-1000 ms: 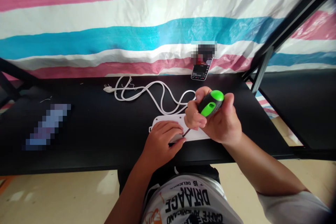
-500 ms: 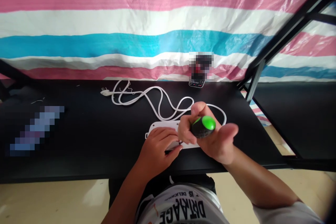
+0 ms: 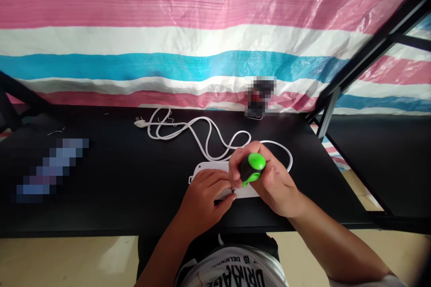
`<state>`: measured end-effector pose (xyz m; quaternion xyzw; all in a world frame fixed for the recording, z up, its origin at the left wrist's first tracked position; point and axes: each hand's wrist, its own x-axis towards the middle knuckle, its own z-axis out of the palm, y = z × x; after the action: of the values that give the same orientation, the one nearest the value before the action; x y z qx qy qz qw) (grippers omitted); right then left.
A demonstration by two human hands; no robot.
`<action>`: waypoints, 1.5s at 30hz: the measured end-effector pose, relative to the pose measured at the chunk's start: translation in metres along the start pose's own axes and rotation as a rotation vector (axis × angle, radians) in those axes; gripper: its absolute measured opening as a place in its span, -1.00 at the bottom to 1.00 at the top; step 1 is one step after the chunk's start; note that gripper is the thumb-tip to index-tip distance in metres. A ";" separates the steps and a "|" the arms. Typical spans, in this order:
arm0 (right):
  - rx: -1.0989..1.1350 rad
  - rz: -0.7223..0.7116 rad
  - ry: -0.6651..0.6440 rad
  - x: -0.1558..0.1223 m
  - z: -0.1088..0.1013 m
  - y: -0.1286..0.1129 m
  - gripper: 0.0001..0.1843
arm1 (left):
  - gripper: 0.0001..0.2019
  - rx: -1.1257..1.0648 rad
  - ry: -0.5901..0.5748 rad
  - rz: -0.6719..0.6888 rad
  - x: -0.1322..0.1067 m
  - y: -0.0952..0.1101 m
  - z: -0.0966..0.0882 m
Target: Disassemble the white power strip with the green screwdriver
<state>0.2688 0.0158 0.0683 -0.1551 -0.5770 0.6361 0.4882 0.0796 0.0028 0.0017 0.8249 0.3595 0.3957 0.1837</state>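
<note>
A white power strip [image 3: 202, 167] lies on the black table in front of me, and both hands cover much of it. My left hand [image 3: 205, 193] is curled over its left part, with thumb and forefinger close around the screwdriver's dark tip. Whether these two fingers pinch a screw there I cannot tell. My right hand [image 3: 274, 184] is closed around the black and green handle of a screwdriver [image 3: 256, 161]. Its handle end faces up towards me, and its tip points down at the strip between my hands.
The strip's white cord [image 3: 202, 136] loops across the table behind it and ends in a plug [image 3: 139, 122] at the left. A blurred-out flat object [image 3: 52, 170] lies at the left, another blurred item [image 3: 259, 97] at the back. Striped sheeting [image 3: 168, 65] hangs behind the table.
My right hand's thumb, stretched out before, has folded in against the screwdriver handle, and the handle has turned. The view has tilted up slightly. My left hand stays on the power strip.
</note>
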 end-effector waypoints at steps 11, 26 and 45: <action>0.077 -0.042 0.023 -0.001 -0.002 0.003 -0.51 | -0.88 -0.009 -0.008 -0.009 -0.001 0.000 0.000; 0.118 -0.031 0.255 0.013 -0.008 -0.031 -0.34 | -0.84 0.008 -0.037 -0.022 0.001 0.002 -0.001; -0.111 -0.068 0.040 -0.007 0.005 -0.003 -0.68 | -0.87 0.015 -0.010 -0.001 0.000 0.003 -0.001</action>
<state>0.2701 0.0068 0.0698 -0.1750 -0.6063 0.5830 0.5117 0.0801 0.0010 0.0040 0.8281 0.3620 0.3886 0.1795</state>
